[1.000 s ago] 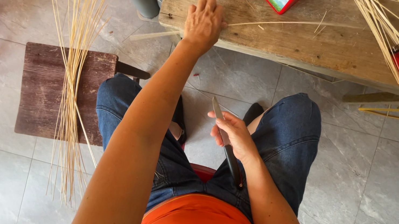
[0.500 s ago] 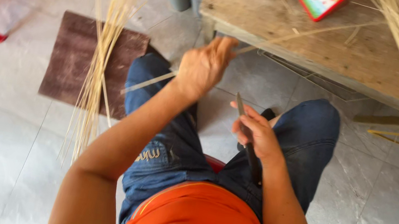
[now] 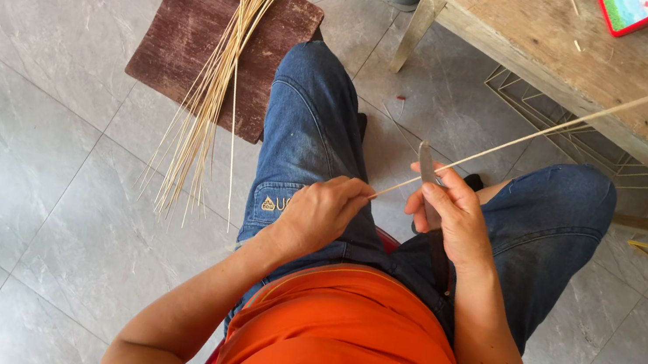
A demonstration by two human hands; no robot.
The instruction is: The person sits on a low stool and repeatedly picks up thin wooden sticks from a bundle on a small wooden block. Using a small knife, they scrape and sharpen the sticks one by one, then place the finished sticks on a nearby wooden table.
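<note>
1. My left hand (image 3: pixel 323 213) sits at the centre of the frame over my left thigh, fingers pinched together on the near end of a thin bamboo strip (image 3: pixel 546 132).
2. The strip's long axis runs from that pinch up and to the right — a long pale line that rises across my lap and out over the edge of the wooden table (image 3: pixel 615 91) in the upper right.
3. My right hand (image 3: pixel 451 218) is just right of the left, closed around a knife (image 3: pixel 428 167) whose blade points up toward the top of the frame. The strip passes right by the blade and my fingertips; whether the edge actually touches it I cannot tell.
4. So the free length lies up-right of both grips, and the left hand holds the very tip while the right hand is the nearer one to the rest of the strip.
5. Off to the left of the frame a bundle of strips (image 3: pixel 224 67) lies across a dark brown board (image 3: pixel 183 24) on the tiled floor — well apart from both hands.
</note>
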